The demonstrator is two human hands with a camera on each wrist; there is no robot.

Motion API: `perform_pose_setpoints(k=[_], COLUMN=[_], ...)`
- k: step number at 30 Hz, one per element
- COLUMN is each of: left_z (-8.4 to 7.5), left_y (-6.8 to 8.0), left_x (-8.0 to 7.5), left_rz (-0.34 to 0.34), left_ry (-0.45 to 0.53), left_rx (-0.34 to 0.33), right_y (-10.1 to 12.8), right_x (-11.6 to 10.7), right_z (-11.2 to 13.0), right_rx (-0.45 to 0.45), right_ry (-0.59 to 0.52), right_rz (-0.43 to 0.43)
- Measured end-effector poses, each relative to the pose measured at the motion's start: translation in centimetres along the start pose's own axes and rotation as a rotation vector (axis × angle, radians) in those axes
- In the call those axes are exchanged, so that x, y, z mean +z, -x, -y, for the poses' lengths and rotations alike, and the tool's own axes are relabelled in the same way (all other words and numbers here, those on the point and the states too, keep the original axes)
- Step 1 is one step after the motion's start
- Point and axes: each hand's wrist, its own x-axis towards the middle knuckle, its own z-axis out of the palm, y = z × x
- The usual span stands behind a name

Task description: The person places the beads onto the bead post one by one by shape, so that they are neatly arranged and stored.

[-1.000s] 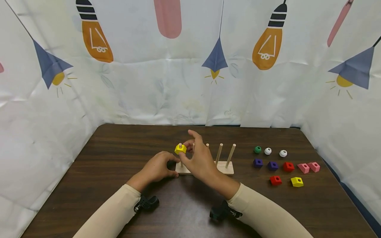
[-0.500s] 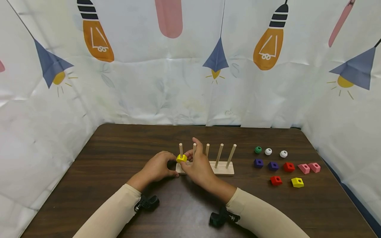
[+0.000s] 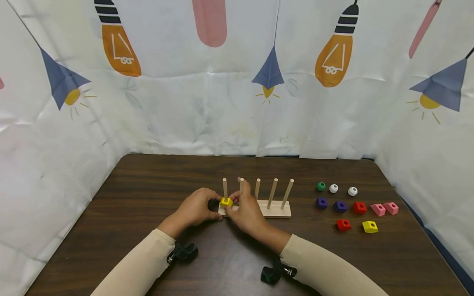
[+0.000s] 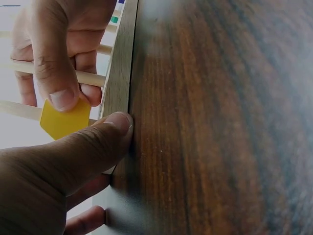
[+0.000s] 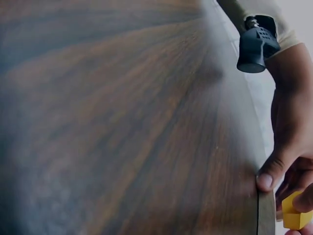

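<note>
A pale wooden peg board (image 3: pixel 275 209) with several upright pegs lies on the table. Its left end is gripped by my left hand (image 3: pixel 196 207), whose thumb presses along the front edge of the base (image 4: pixel 122 63) in the left wrist view. A yellow block (image 3: pixel 226 202) is threaded on the leftmost peg, low down near the base. My right hand (image 3: pixel 247 211) pinches this block between thumb and fingers; the left wrist view shows the thumb on the block's face (image 4: pixel 63 122). In the right wrist view the yellow block (image 5: pixel 293 218) shows beside the left hand (image 5: pixel 288 147).
Loose pieces lie to the right: a green bead (image 3: pixel 320 186), two white beads (image 3: pixel 333 188), two purple blocks (image 3: pixel 340 206), two red blocks (image 3: pixel 359 207), two pink blocks (image 3: pixel 377 209) and another yellow block (image 3: pixel 370 226). A printed curtain (image 3: pixel 222 115) hangs behind the dark table (image 3: pixel 155 176).
My right hand has lowered the yellow block from the top of the leftmost peg down toward the base. My left hand has stayed at the board's left end.
</note>
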Motion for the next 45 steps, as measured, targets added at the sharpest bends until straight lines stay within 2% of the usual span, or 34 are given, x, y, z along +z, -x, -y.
perform_pose_setpoints(k=[14, 22, 32, 36, 39, 45], left_z=[0.1, 0.1, 0.0, 0.0, 0.0, -0.1], left_y=[-0.1, -0.1, 0.0, 0.0, 0.0, 0.0], left_x=[0.0, 0.1, -0.1, -0.1, -0.1, 0.0], left_rz=[0.005, 0.011, 0.017, 0.016, 0.016, 0.015], left_ry=[0.008, 0.005, -0.011, -0.012, -0.010, -0.015], left_rx=[-0.008, -0.008, -0.007, -0.014, -0.017, -0.020], right_y=[0.2, 1.0, 3.1, 3.8, 4.1, 4.6], right_x=[0.1, -1.2, -4.5, -6.2, -7.5, -10.0], right_z=[-0.3, -0.1, -0.7, -1.4, -2.0, -3.5], right_rx=[-0.030, -0.030, -0.102, -0.134, -0.154, -0.230], right_ry=[0.049, 0.037, 0.221, 0.234, 0.245, 0.303], right_rz=[0.004, 0.130, 0.351, 0.417, 0.454, 0.465])
